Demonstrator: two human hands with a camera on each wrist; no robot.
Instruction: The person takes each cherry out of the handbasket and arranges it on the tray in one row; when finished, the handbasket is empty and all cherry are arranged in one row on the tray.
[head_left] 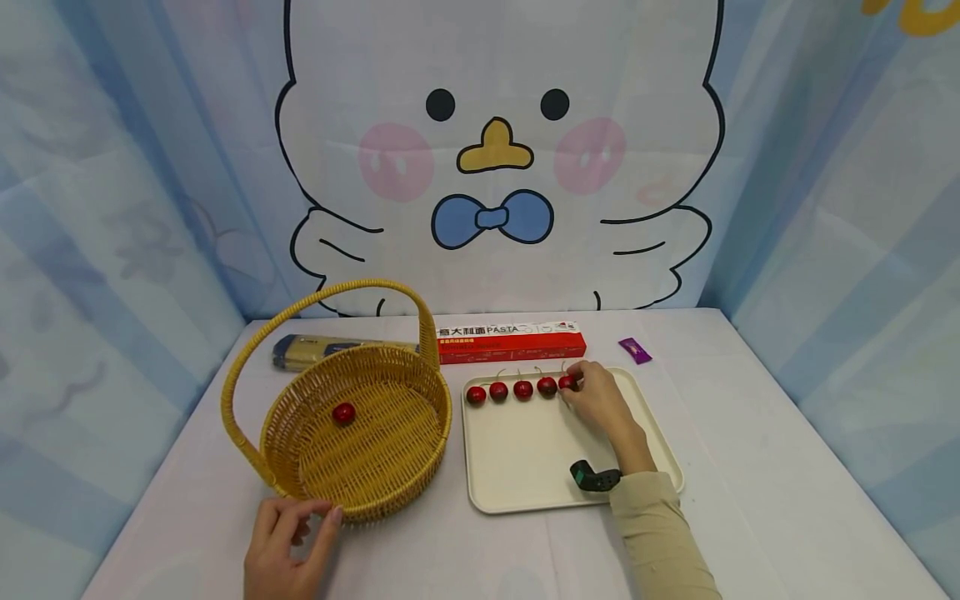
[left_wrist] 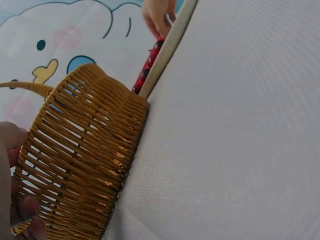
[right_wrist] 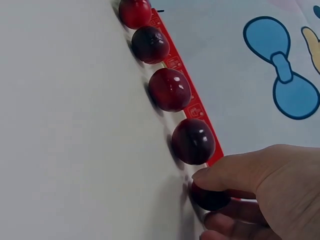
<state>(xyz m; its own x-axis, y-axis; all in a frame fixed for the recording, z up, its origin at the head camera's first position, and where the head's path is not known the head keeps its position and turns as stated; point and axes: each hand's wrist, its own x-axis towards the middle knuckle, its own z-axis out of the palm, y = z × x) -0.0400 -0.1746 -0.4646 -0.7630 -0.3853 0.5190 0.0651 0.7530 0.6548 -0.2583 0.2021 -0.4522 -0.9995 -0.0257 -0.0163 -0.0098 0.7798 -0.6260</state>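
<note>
Along the far edge of a cream tray [head_left: 525, 467], several dark red cherries with stems stand in a row. At the right end of that row, my right hand [head_left: 600, 404] pinches a cherry [right_wrist: 210, 196] between thumb and fingers, low over the tray. Its neighbour is another cherry [right_wrist: 193, 141]. To the left is a round yellow wicker basket [head_left: 360, 500] with a tall handle, and a single cherry [head_left: 343, 413] lies inside it. My left hand [head_left: 288, 546] holds the basket's near rim, with the thumb and fingers at the edge.
Behind the tray lies a red and white pasta box [head_left: 510, 343]. A clear pack of pasta [head_left: 300, 352] lies behind the basket, partly hidden by it. Toward the back right is a small purple wrapped packet [head_left: 635, 350]. Printed curtains [head_left: 847, 250] close in the table's back and sides.
</note>
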